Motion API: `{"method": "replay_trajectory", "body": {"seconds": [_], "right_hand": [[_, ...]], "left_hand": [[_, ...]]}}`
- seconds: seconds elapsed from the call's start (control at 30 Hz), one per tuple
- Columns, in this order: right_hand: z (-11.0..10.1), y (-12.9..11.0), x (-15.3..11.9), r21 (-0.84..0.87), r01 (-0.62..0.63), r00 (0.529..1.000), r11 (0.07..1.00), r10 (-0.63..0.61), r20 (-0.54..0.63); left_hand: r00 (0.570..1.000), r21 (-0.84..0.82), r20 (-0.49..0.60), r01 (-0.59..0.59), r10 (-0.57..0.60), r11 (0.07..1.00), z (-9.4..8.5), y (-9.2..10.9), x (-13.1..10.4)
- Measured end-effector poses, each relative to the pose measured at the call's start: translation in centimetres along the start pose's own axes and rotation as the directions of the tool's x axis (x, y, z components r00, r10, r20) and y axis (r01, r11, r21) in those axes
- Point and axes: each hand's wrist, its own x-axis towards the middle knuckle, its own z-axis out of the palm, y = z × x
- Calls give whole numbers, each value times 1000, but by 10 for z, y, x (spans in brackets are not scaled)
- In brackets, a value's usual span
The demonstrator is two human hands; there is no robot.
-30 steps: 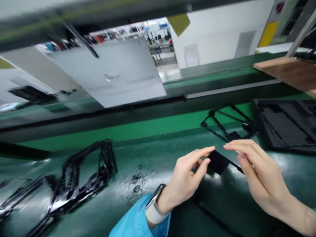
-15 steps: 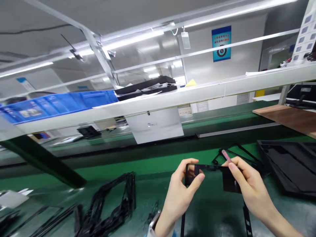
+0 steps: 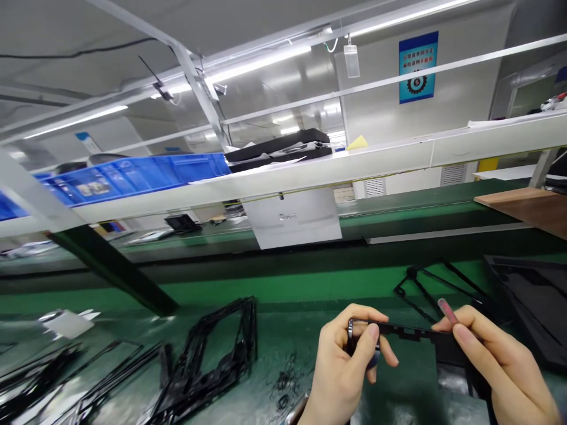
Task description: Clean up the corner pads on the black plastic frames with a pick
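Fingers of left hand (image 3: 343, 367) and right hand (image 3: 502, 361) grip dark frame (image 3: 426, 334) at 4 o'clock, apparently mid-work; whether piled frames (image 3: 224, 373) at 7 o'clock are done is unclear

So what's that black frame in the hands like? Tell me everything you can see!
The frame is thin and black, and looks like plastic. Its top bar runs nearly level, dipping a bit to the right, with small notches near the middle and a wider, flat black piece towards the right. The left hand pinches its left end between thumb and fingers; the right hand holds the other end. It's above the green table. Its lower part isn't clear.
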Motion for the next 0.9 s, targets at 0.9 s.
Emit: {"method": "replay_trajectory", "body": {"seconds": [0.9], "right_hand": [[0, -13, -1, 136, -283, 957, 949, 290, -27]], "left_hand": [[967, 699, 171, -254, 189, 669, -20, 10, 5]]}}
